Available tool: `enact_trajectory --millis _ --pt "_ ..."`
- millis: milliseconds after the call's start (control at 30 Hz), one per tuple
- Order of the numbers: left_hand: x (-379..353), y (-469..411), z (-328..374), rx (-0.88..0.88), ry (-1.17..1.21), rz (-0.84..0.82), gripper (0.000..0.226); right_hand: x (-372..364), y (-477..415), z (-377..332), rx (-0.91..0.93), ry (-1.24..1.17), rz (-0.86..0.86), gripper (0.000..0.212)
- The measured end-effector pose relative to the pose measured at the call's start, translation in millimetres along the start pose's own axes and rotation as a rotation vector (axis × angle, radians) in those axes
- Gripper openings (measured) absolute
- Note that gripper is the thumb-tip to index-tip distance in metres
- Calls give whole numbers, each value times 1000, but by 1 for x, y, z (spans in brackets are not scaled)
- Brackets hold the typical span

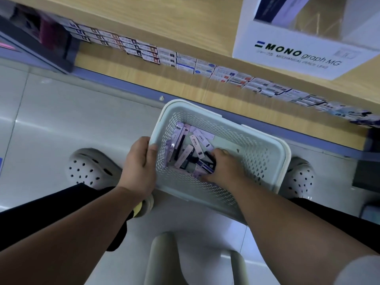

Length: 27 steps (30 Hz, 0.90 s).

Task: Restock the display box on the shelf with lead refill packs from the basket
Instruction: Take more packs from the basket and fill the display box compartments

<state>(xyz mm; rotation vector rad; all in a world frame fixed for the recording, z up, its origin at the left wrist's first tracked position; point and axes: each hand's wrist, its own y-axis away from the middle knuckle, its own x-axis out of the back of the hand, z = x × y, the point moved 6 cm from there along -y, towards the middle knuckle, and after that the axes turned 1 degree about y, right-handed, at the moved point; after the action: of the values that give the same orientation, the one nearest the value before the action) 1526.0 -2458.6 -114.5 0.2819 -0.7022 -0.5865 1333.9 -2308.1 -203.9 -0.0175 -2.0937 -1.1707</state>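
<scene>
The packs (190, 150) lay loose in the basket (265, 161), well below the display box (292, 52) on the shelf (164, 21). The right hand (223, 168) was curled over several, apparently closing on them, though its fingertips were hidden. The left hand (139, 167) gripped the basket's rim. Best to gather a neat, aligned stack before lifting.

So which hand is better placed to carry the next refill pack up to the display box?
The right hand. It is already down inside the basket, fingers on the lead refill packs, and the MONO display box sits up on its side. The left hand grips the basket's rim, steadying it.
</scene>
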Motion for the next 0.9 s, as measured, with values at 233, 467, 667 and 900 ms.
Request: enact_trajectory --millis 233,467,667,900 --pt "-3 3 7 -32 -94 156 23 -5 -2 -1 64 143 -1 83" --pt "-5 3 8 -40 -135 220 21 -12 -2 -4 108 191 -31 74" --pt "-5 4 9 -25 -141 238 18 -19 3 -3 124 204 -58 59" --pt "-5 4 9 -37 -159 245 20 -23 1 -5 105 158 -131 54"
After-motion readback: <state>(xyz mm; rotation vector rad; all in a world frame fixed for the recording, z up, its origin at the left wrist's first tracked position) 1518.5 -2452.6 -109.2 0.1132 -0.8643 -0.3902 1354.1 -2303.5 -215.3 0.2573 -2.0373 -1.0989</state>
